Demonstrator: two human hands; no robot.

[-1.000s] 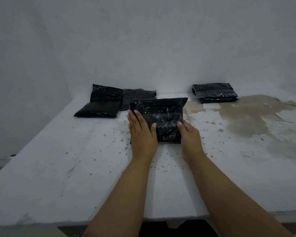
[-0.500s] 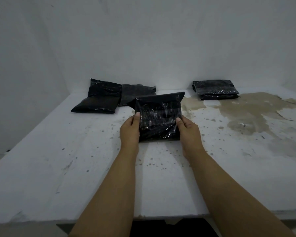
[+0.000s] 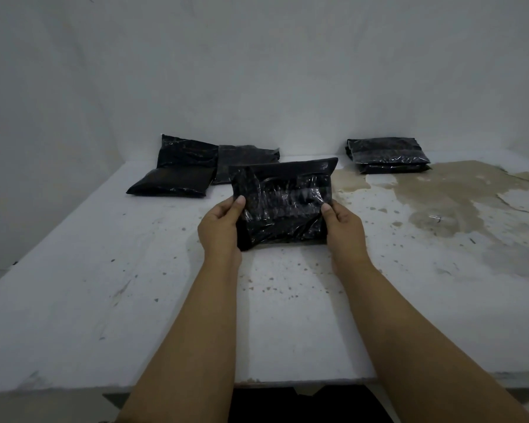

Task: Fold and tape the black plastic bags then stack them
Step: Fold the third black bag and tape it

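Bags [image 3: 177,170] and stack [image 3: 387,155] behind held bag [image 3: 283,204]

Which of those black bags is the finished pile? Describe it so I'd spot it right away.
Start at the big brown stain on the right of the white table. At its far edge, by the wall, lies the stack of folded bags. Unlike the loose bags far left, these lie squarely one upon another, away from both hands.

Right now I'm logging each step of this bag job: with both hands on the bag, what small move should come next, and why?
Probably carry the held bag right and back to the neat stack. The left hand and right hand grip its sides, it looks folded with glossy tape across it, and the loose bags at left look unfinished.
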